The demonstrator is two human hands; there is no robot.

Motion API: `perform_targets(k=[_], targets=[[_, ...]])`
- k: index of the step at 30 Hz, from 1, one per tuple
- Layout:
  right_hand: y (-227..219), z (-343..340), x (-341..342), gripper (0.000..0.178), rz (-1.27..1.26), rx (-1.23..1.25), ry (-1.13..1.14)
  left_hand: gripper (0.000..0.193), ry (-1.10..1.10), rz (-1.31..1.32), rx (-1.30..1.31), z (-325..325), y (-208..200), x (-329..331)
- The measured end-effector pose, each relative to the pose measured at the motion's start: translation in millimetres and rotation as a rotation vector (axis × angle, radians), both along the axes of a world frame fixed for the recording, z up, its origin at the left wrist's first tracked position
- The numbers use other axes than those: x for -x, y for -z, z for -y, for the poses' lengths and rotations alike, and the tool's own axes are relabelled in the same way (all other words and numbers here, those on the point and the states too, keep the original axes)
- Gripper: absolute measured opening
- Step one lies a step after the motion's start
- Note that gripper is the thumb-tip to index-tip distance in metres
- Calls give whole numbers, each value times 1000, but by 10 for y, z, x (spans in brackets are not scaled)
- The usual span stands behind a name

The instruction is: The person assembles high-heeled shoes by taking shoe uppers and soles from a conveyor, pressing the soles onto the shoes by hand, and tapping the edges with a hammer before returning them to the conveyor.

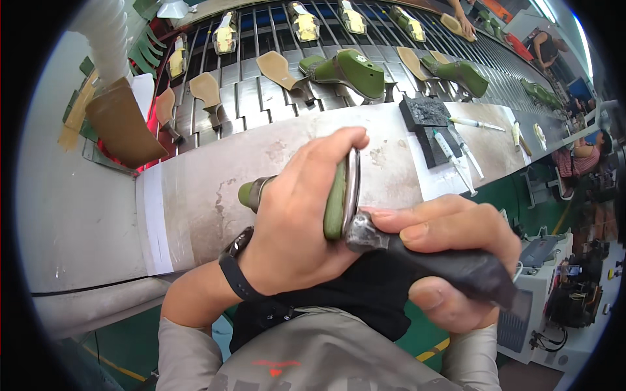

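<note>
My left hand (290, 218) is wrapped round a green shoe last (336, 202) with a thin dark shoe upper along its edge. The last's rounded green end shows beyond the wrist side, while my palm and fingers hide its middle. In my right hand (456, 225) is a hammer-like tool (450, 260) with a dark handle and a worn, silvery metal head. That head sits against the lower end of the last's edge, close to my left palm. Both hands are above the near side of the pale worktable (202, 195).
Beyond the table, a slatted metal conveyor (244, 101) carries green lasts (355, 75) and tan insoles (277, 68). Black blocks (427, 114) and several syringes (453, 159) lie at the table's right. A brown panel (120, 124) stands at left. Another person's hand (464, 25) reaches over the conveyor.
</note>
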State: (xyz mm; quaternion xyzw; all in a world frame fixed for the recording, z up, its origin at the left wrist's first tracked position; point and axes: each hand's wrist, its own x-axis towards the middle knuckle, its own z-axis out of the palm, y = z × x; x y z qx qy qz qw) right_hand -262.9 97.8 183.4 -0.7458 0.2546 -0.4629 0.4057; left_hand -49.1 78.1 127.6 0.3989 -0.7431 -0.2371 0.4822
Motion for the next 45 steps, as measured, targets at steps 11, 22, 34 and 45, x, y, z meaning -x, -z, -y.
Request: perform_targets(k=[11, 22, 34, 45], targets=[[-283, 151, -138, 48, 8, -427, 174, 85, 15, 147, 285, -351, 166, -42], [1497, -661, -328, 25, 117, -636, 130, 78, -341, 443, 441, -710, 1673, -498], [1426, -133, -287, 27, 299, -591, -50, 89, -346, 525, 432, -745, 1668, -507], [1161, 326, -447, 25, -44, -287, -170, 43, -418, 407, 392, -767, 1702, -446]])
